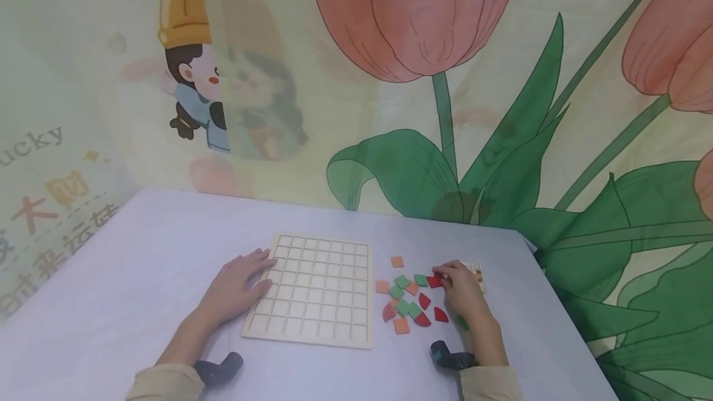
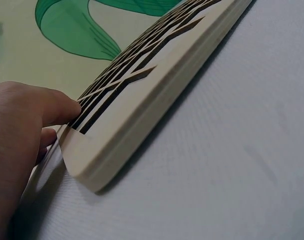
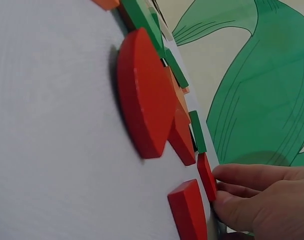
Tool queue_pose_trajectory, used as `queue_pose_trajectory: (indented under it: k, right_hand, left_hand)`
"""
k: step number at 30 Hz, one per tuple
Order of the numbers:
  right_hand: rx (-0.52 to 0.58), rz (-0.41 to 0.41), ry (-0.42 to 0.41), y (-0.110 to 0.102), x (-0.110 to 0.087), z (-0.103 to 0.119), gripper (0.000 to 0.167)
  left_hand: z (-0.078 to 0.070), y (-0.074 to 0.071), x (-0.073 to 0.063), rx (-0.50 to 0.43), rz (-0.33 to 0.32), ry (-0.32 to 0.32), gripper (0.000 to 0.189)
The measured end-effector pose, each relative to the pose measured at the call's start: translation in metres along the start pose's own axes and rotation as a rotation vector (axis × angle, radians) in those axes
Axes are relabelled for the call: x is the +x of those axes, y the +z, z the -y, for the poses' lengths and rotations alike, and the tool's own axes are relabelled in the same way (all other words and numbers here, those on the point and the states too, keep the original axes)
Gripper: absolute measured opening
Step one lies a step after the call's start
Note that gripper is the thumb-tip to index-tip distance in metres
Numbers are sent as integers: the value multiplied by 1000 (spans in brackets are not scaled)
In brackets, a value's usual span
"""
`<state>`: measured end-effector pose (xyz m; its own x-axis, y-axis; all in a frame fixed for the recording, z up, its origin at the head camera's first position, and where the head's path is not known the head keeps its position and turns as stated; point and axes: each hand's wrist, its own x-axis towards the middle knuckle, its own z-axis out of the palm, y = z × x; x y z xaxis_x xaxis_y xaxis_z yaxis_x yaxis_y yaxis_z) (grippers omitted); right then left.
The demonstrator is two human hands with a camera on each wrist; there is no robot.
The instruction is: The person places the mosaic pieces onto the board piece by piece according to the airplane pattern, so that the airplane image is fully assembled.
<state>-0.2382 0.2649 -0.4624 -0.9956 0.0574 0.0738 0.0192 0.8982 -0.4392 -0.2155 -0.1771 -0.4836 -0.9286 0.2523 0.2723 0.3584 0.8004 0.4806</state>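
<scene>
A pale wooden grid board [image 1: 308,343] lies flat on the table. My left hand [image 1: 234,286] rests on its left edge, fingers extended, with the tips on the rim and outer cells. In the left wrist view, one finger of the left hand [image 2: 32,112] touches the board near a corner. Right of the board, my right hand [image 1: 466,293] pinches a red quarter-round piece [image 1: 432,281] between thumb and fingertips. The right wrist view shows that red piece [image 3: 206,176] low beside the table surface; whether it is lifted I cannot tell.
Several loose red quarter-rounds [image 1: 440,314], green squares [image 1: 401,281] and orange squares [image 1: 401,326] lie between board and right hand. A small patterned card [image 1: 481,274] sits partly behind that hand. Black wrist devices [image 1: 223,369] show below both hands. A printed curtain [image 1: 390,110] hangs behind the table.
</scene>
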Motion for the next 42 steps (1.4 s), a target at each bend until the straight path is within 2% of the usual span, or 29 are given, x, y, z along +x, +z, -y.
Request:
queue_pose_trajectory:
  k: [5, 10, 17, 23, 31, 36, 42]
  right_hand:
    - [-11, -14, -39, -2, 0, -1, 36]
    - [-20, 0, -49, -8, 4, -3, 36]
    - [-24, 42, -70, -12, 18, 3, 37]
    - [9, 11, 25, -7, 18, 8, 34]
    - [117, -47, 180, 2, 3, 16, 34]
    - [133, -85, 186, 5, -1, 14, 34]
    - [139, -69, 195, 5, -1, 13, 34]
  left_hand:
    - [-2, 0, 2, -3, -11, 8, 43]
    - [-4, -2, 8, -7, 6, 8, 43]
    - [-1, -7, 11, 9, 18, -36, 43]
    - [0, -5, 10, -2, 44, -55, 43]
    - [-3, -3, 5, 0, 54, -65, 43]
    - [-5, -6, 5, 2, 44, -44, 43]
    - [-2, -3, 5, -14, 47, -59, 44]
